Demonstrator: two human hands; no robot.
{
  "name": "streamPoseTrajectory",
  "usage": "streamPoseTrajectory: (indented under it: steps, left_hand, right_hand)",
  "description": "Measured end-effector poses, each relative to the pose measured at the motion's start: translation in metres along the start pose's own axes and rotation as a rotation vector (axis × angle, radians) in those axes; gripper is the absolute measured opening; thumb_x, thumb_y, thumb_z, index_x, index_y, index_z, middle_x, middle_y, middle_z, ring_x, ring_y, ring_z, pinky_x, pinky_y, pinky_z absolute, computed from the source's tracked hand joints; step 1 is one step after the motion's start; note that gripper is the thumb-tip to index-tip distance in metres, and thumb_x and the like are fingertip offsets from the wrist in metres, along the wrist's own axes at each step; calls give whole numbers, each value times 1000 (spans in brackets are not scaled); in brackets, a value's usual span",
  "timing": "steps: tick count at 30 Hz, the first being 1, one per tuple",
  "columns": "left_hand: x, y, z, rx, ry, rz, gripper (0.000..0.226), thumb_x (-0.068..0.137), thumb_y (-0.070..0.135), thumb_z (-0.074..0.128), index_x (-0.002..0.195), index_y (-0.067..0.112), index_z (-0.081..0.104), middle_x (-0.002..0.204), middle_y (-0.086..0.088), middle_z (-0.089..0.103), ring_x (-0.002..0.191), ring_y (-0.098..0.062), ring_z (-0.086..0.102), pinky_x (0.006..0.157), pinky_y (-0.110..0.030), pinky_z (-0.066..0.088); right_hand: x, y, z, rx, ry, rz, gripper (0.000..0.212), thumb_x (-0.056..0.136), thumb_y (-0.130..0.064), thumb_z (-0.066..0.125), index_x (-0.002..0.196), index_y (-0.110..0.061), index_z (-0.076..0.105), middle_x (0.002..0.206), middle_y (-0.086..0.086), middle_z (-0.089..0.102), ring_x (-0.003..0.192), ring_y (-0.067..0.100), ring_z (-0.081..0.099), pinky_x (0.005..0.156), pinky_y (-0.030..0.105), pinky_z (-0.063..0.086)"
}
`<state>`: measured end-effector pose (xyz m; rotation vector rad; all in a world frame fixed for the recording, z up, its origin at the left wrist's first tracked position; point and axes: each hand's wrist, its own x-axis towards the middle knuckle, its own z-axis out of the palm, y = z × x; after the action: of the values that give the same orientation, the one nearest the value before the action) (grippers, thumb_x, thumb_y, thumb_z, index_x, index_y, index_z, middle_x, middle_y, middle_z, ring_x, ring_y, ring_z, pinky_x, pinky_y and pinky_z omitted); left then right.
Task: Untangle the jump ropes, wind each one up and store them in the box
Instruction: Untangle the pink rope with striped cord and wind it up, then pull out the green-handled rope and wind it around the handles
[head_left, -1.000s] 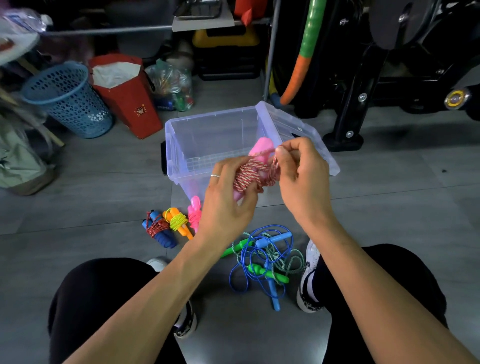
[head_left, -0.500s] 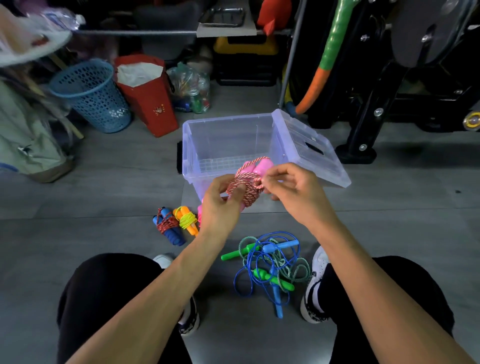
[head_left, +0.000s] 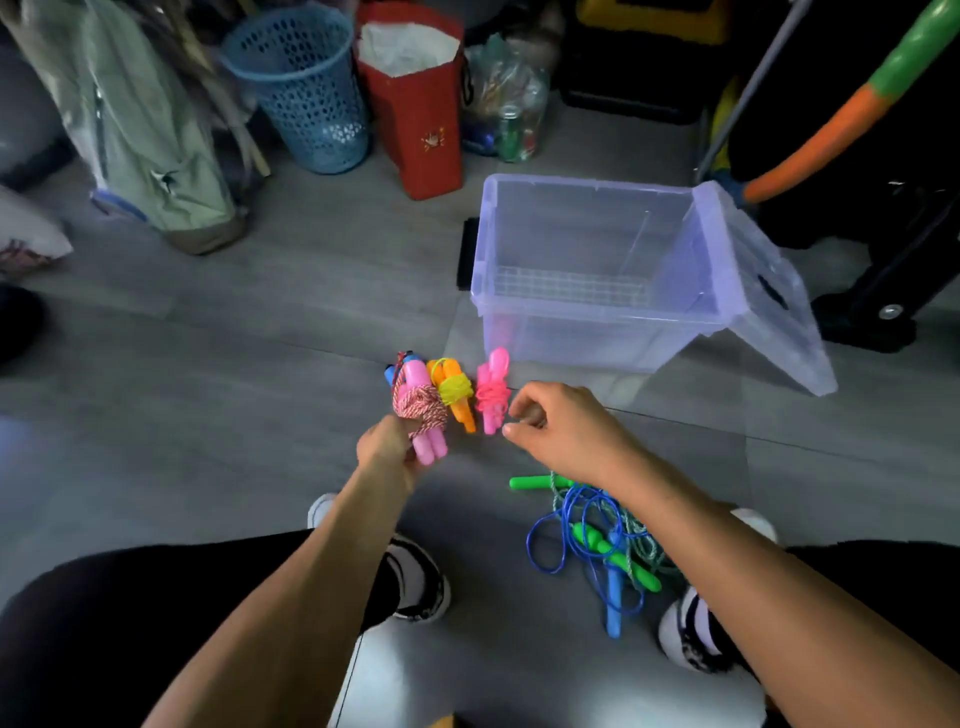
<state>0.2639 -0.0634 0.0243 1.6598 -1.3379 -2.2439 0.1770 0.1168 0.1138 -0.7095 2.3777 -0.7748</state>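
Observation:
My left hand grips a wound jump rope with pink handles and red-white cord, low over the floor. It hides most of a blue-handled wound rope behind it. Beside it on the floor lie a wound orange and yellow rope and a wound pink rope. My right hand hovers just right of them, fingers loosely curled and holding nothing. A tangle of blue and green ropes lies under my right forearm. The clear plastic box stands open and empty behind, its lid leaning on its right side.
A blue mesh basket, a red paper bag and a green backpack stand at the back left. Black exercise equipment and an orange-green foam tube are at the right. My shoes and knees frame the floor below.
My left hand has carried the pink-handled wound rope down and left from in front of the box to the row of wound ropes. My right hand has let go of it.

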Motion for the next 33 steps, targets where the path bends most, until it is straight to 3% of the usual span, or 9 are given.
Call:
streamPoseTrajectory:
  steps: [3, 5, 9, 12, 15, 18, 21, 27, 33]
  left_hand:
    - [43, -11, -24, -57, 182, -41, 18, 79, 1, 65, 66, 4, 53, 44, -9, 56, 39, -19, 53, 40, -17, 44]
    - [76, -15, -36, -136, 288, -54, 21, 67, 2, 74, 69, 9, 54, 58, -9, 58, 49, -20, 55, 51, -26, 47]
    - [135, -23, -51, -136, 353, -44, 22, 58, 7, 75, 70, 8, 57, 57, -6, 59, 67, -23, 58, 63, -33, 48]
    - [166, -27, -57, -136, 395, -22, 25, 71, 9, 77, 92, 4, 63, 77, -11, 65, 72, -21, 58, 55, -24, 46]
    - [185, -34, -58, -56, 330, -57, 41, 63, 13, 74, 99, -3, 68, 74, -14, 63, 58, -20, 55, 47, -20, 41]
    - [183, -39, -53, 119, 309, -112, 11, 68, 14, 64, 77, 8, 66, 68, -13, 60, 51, -23, 53, 57, -32, 50]
    - [159, -42, -44, 204, 236, -92, 7, 80, 11, 57, 76, 13, 63, 73, -12, 60, 58, -26, 56, 59, -35, 54]
    - [106, -51, 0, 393, -109, 118, 27, 83, -4, 53, 76, 21, 64, 73, -10, 61, 58, -19, 51, 50, -21, 41]
    - [79, -88, 60, 972, -370, 446, 16, 79, 0, 68, 83, 14, 74, 88, -4, 70, 84, -15, 62, 79, -21, 46]
  right_hand:
    - [34, 1, 33, -13, -56, 26, 8, 83, -24, 69, 85, -17, 66, 85, 0, 70, 79, 16, 63, 71, 26, 46]
    - [57, 4, 54, -26, -76, 48, 8, 82, -24, 70, 80, -19, 64, 83, 1, 69, 79, 19, 63, 71, 29, 48]
    - [92, 14, 83, -58, -93, 112, 7, 81, -23, 70, 77, -19, 65, 80, 3, 70, 77, 21, 64, 74, 33, 52]
    - [104, 21, 97, -32, -126, 160, 6, 84, -15, 68, 84, -10, 67, 80, 9, 69, 71, 19, 60, 67, 29, 45]
    - [106, 28, 109, 9, -164, 214, 5, 85, -16, 68, 85, -11, 66, 76, 4, 66, 67, 17, 59, 66, 31, 51]
    - [100, 35, 112, 18, -158, 240, 4, 84, -19, 70, 84, -16, 67, 75, -2, 66, 70, 18, 65, 72, 35, 57]
    - [83, 44, 107, 34, -135, 268, 5, 83, -20, 70, 82, -20, 66, 76, -3, 68, 72, 16, 68, 73, 32, 56]
    - [9, 88, 72, 94, -36, 343, 8, 83, -16, 73, 82, -20, 65, 72, -10, 65, 66, 2, 62, 69, 24, 49]
    - [-61, 145, 34, 148, 65, 436, 14, 84, -14, 72, 83, -25, 63, 72, -14, 64, 64, -7, 58, 70, 19, 48]
